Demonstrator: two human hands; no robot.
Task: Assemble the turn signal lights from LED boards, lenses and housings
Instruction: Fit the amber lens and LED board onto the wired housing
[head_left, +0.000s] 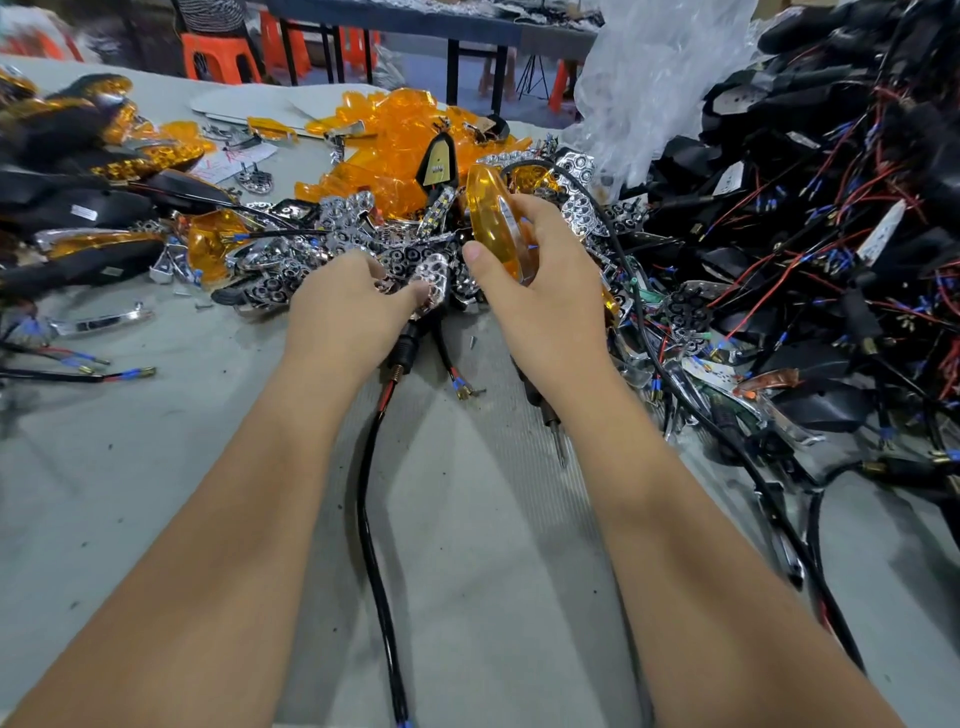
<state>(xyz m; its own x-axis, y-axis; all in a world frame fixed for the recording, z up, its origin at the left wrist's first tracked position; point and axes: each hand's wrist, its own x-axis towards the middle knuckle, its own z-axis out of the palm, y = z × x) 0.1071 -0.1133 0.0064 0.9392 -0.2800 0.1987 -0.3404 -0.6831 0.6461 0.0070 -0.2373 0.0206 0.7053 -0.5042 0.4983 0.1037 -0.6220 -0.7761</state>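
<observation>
amber lens (493, 223) glossy oval, r hand (540, 291) gripping it, l hand (353, 306) pinching chrome reflector (434, 278)

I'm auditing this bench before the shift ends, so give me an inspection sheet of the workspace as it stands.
Surface: grey table, specked with small debris.
Job's things: amber lenses heaped at centre back; chrome reflectors piled in front of them; black housings with wires heaped on the right; finished lights on the left.
Clutter: clear plastic bag at the back right.
Hands: left hand picks at a reflector; right hand holds an amber lens.
Cables: black cable runs between the forearms.
Surroundings: orange stools, dark table behind.
</observation>
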